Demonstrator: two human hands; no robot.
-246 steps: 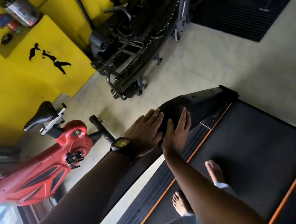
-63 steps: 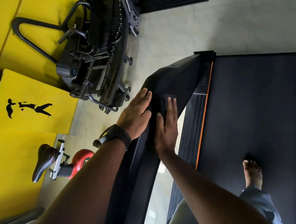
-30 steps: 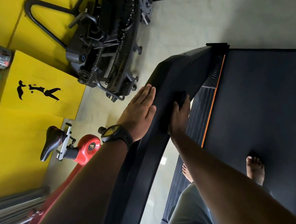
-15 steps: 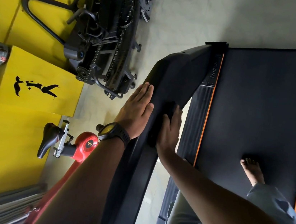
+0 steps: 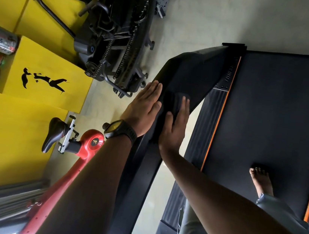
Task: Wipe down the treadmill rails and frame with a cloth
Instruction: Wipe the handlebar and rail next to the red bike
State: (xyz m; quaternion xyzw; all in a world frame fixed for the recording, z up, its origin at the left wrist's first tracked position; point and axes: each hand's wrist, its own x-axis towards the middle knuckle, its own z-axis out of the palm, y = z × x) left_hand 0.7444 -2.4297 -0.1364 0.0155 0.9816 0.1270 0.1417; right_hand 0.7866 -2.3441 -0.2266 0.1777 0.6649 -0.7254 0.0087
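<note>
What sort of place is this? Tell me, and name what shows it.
Probably a gym or home workout room: a treadmill with black rail and orange-edged belt, a red exercise bike beside it, and another black chain-driven machine on the floor.

Premises: a gym or fitness room. Evidence: a treadmill (image 5: 267, 116) with an orange-edged belt occupies the right of the frame. A red exercise bike (image 5: 85, 147) with a black saddle (image 5: 54, 135) stands lower left. A black chain-driven machine (image 5: 118, 39) sits upper centre. The yellow wall (image 5: 8, 146) at left carries a black silhouette figure (image 5: 44, 81). The floor (image 5: 211, 20) is pale and hard.
</note>
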